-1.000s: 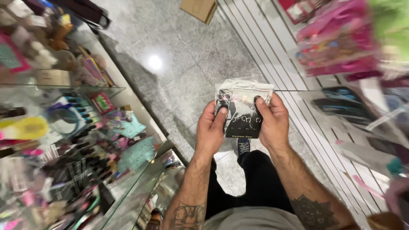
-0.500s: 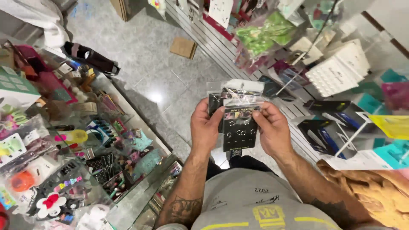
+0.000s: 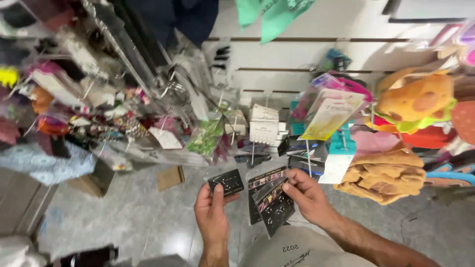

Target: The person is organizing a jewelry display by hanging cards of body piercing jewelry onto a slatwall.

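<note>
Grey stone flooring [image 3: 133, 222] and a white slatted display wall [image 3: 297, 59] frame a person sorting small carded accessories in a crowded shop aisle. Nearest the camera, the left hand [image 3: 213, 217] pinches one black card in a clear sleeve [image 3: 226, 182] between thumb and fingers, holding it apart from the rest. Just beside it, the right hand [image 3: 309, 198] grips a fanned bundle of similar black cards [image 3: 271, 201], fingers closed over their upper edge while the lower corners hang over the person's pale shirt [image 3: 292, 249]. Judging by how the cards lie, one has been separated from the bundle and several are left in the right hand; none of these cards is on a hook. Beyond the hands, metal pegs carry white cards of small items [image 3: 263, 124], a pack of green trinkets [image 3: 205, 136] and a yellowish flat packet [image 3: 329, 114]. To the right hang tan plush pieces [image 3: 388, 174] and an orange soft toy [image 3: 418, 96]. On the left, a rack of mixed colourful goods [image 3: 74, 99] is blurred, and a flat piece of cardboard [image 3: 170, 177] lies on the floor below it. Green fabric [image 3: 277, 15] hangs at the top of the wall.
</note>
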